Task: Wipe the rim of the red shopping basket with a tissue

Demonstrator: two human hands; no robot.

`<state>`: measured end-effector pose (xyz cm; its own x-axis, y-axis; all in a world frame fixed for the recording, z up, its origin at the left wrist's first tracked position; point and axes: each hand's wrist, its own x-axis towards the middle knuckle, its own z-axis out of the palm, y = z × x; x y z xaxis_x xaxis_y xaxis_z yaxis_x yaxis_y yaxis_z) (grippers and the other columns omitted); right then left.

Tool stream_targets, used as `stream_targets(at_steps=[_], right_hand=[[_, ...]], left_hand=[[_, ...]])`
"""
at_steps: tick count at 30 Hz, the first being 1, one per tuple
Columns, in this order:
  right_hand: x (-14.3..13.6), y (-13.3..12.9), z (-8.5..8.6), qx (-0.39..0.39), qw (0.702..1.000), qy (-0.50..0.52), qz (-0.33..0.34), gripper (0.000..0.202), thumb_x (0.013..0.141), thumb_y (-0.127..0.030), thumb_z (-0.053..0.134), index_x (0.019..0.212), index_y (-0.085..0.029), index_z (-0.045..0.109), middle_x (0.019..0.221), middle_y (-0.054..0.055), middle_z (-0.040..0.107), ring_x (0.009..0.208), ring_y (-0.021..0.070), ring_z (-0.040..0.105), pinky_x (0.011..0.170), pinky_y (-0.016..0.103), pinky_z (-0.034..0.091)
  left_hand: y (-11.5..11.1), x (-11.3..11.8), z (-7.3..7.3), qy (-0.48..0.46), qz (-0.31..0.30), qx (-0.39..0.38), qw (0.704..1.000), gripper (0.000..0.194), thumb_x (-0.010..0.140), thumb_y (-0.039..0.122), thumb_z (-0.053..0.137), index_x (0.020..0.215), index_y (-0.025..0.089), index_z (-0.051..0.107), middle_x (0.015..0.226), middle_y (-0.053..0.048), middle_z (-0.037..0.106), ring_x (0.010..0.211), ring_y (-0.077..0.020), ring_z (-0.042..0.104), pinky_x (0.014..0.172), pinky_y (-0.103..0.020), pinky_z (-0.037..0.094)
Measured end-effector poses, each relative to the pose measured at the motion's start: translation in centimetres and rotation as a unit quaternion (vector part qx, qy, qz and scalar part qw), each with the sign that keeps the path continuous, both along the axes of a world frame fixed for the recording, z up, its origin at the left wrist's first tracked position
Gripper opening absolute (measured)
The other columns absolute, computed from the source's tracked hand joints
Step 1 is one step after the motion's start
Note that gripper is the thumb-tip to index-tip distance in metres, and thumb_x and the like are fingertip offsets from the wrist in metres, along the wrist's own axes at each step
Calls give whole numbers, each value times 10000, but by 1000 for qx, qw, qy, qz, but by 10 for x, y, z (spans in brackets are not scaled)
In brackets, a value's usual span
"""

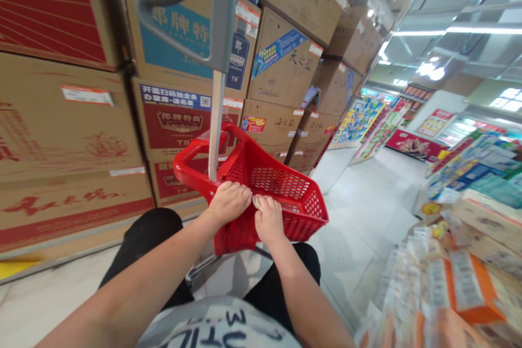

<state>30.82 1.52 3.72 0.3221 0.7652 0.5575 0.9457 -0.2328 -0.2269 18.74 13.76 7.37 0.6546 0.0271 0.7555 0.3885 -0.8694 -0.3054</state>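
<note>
A red plastic shopping basket [281, 174] with perforated walls stands before me between my knees. My left hand [231, 201] is closed over its near rim, close to the metal pole [216, 119]. Just beside it, my right hand [269, 217] is also closed at the rim, fingers curled toward the inside. A small pale, crumpled-looking bit [256, 203] shows between the two hands; I cannot make out what it is. The pole rises to a grey looped handle [223, 16]. No goods show in the visible part of the basket.
Stacked cardboard cartons [65, 119] form a wall on the left and ahead. Packaged goods [460, 277] fill a display at the lower right, blurred in part. A pale tiled aisle floor [346, 239] runs between, toward shelves [359, 119] farther back.
</note>
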Motion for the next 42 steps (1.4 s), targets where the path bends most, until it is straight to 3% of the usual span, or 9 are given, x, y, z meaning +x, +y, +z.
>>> stream_targets(at_steps=[4,8,11,15,18,24,30,36,42], right_hand=[[2,-5,-5,8,998,-30,46,520,769,-93,425,1275,-201,481,1097,73,553,990,210,470,923,364,329],[14,-13,-18,43,998,-27,-47,439,751,-105,454,1171,-186,552,1028,82,566,959,228,469,904,394,327],[1,-6,-15,32,996,-10,-86,386,748,-106,460,1105,-198,574,962,76,559,910,231,472,863,398,342],[-19,0,-10,45,997,-21,-58,509,736,-80,450,1230,-192,495,1074,101,531,1001,244,448,916,425,320],[-15,-4,-12,41,998,-35,-22,561,746,-75,438,1294,-195,451,1134,104,523,1036,238,444,925,419,323],[-20,14,-4,22,999,6,-22,474,747,-75,434,1201,-170,531,1046,107,564,970,240,477,889,413,356],[-17,8,-11,64,995,-18,69,591,733,-53,404,1314,-154,436,1187,110,522,1076,236,436,960,411,324],[-2,0,-15,63,998,23,-11,506,720,-49,411,1187,-190,544,1066,85,574,990,221,481,910,403,343],[-11,0,-13,54,997,9,50,620,708,-44,403,1305,-206,453,1178,88,525,1084,220,447,957,404,332]], left_hand=[[3,-6,2,29,-11,8,999,204,883,235,465,701,191,544,665,-22,564,677,-165,496,656,-364,302],[3,-4,0,5,1,8,1000,221,886,233,456,681,192,528,646,-14,558,666,-164,493,663,-363,302],[1,0,-2,-18,9,1,1000,228,879,230,463,662,191,522,628,-12,553,659,-165,490,663,-364,304],[1,-2,1,-1,-10,-4,1000,207,867,228,478,674,189,540,641,-15,561,665,-166,489,657,-362,303],[-1,-7,2,9,-17,-1,1000,209,870,226,476,678,185,547,650,-20,564,667,-163,490,661,-361,305],[-2,-8,-1,-10,-3,-2,1000,210,870,218,477,681,184,563,651,-26,573,659,-167,486,655,-363,297],[-2,-11,-1,10,-11,2,1000,191,876,221,476,712,182,566,677,-23,576,672,-167,481,657,-363,292],[-4,-6,-1,-13,-9,-20,1000,211,866,213,479,671,183,552,649,-22,556,664,-160,479,657,-361,298],[-2,-8,-1,4,-16,-10,1000,212,872,237,483,680,186,557,662,-19,554,675,-160,482,663,-363,314]])
